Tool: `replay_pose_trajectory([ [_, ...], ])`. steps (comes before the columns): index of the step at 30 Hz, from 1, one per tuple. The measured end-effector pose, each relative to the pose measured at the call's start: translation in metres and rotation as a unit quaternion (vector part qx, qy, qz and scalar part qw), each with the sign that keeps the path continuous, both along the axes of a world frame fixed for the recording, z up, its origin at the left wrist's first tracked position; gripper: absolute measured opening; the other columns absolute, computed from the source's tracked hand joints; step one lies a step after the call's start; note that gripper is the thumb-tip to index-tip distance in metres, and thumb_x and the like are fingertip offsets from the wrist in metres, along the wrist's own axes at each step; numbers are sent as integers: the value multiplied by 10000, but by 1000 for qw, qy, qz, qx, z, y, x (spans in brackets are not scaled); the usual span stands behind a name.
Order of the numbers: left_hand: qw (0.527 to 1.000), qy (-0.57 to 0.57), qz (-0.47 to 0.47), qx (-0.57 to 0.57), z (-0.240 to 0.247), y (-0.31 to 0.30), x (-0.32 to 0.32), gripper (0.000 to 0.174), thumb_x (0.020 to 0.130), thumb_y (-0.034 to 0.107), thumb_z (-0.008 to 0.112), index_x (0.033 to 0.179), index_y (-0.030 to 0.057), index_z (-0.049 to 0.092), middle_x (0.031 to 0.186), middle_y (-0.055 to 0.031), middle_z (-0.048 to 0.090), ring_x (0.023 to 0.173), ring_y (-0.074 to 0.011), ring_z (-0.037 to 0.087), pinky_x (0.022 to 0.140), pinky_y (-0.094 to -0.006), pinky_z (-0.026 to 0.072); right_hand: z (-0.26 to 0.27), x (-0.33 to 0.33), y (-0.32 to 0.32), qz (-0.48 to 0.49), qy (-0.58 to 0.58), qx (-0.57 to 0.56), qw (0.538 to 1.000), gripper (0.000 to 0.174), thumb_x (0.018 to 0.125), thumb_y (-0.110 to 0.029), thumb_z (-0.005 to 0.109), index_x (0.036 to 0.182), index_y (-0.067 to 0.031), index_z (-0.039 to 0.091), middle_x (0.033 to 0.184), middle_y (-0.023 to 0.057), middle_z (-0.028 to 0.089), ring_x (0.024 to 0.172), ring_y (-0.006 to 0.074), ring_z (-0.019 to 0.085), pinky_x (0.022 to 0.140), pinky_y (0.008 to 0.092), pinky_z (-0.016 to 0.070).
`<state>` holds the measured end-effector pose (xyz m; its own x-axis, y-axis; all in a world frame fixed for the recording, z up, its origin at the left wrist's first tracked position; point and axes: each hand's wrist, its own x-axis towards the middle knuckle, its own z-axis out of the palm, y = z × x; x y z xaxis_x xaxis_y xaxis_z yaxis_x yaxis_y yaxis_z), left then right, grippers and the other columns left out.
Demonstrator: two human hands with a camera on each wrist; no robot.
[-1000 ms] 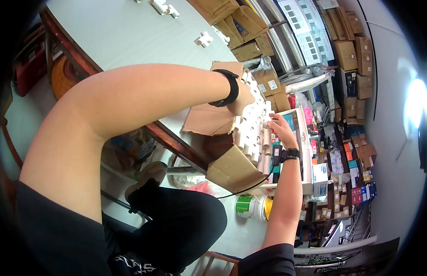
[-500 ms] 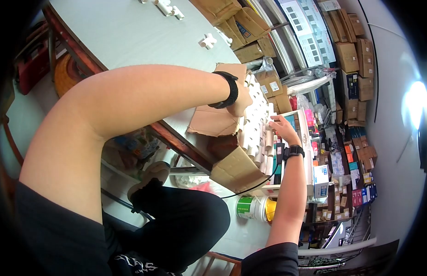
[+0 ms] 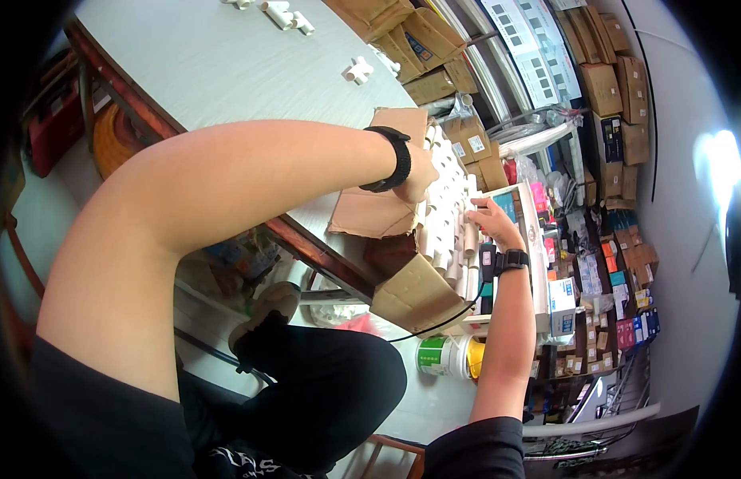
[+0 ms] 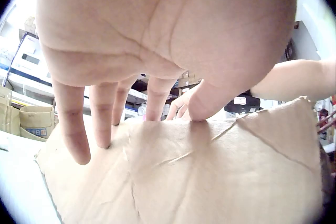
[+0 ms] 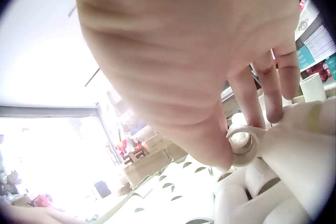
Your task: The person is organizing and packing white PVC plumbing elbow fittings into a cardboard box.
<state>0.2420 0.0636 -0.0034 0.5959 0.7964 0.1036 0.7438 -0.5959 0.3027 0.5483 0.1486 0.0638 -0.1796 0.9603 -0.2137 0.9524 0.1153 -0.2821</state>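
Observation:
White tubular pipe fittings lie packed in rows in an open cardboard box. My left hand is at the box's near side; in the left wrist view its fingers hang down over a creased cardboard flap, the thumb touching its upper edge. On the far side, my right hand is among the tubes. The right wrist view shows its thumb and a finger pinching the rim of a white tube, other fingers extended, several tubes beneath.
Loose white fittings lie on the grey table. A lower box flap sticks out beside the table edge. A white bucket stands on the floor. Cartons and a white-rimmed tray lie beyond the box.
The head view has shifted slightly, so box, bucket and right arm appear a little farther right. Both hands keep nearly the same places at the box.

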Motion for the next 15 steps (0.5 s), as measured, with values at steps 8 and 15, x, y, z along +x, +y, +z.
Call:
replay_pose_trajectory([
  [8,1000,-20,10,15,-3,-4,-1,509,938,373,484,1329,48,501,1238,-253,549,1096,-411,586,913,-486,474,11,9,2,-73,170,32,982,410,875,-222,679,1234,-64,559,991,31,622,835,92,566,713,247,464],
  [15,997,-61,11,35,-9,-5,0,511,923,355,495,1324,37,499,1230,-270,537,1044,-426,601,892,-488,481,-3,17,33,-71,181,98,976,489,869,-207,681,1276,3,508,1108,101,645,888,143,628,735,271,543],
])
